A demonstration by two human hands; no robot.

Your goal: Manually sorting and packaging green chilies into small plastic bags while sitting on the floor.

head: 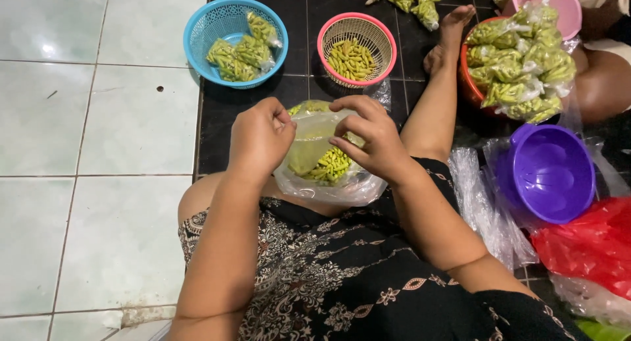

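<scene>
Far left: a round blue plastic lattice basket [234,42] on the dark tiled floor holds a few sealed bags of green chillies.
Left hand [259,140]: clenched, fingertips pinching the left edge of the bag's mouth.
Bag: a thin clear plastic bag of small green chillies [327,163] rests on the person's lap, near the middle, between both hands.
Handling: it looks light, soft and floppy, with slippery film that probably tears easily; the gathered mouth seems the best hold, with the sagging bottom supported.
Right hand [369,140]: fingers curled, gripping the right side of the bag's mouth.
Far middle: a round pink plastic basket [356,48] holds loose chillies.
Right: a purple plastic bowl [551,173] sits on crumpled clear film, with an orange tub piled with filled bags [519,61] farther off.
</scene>
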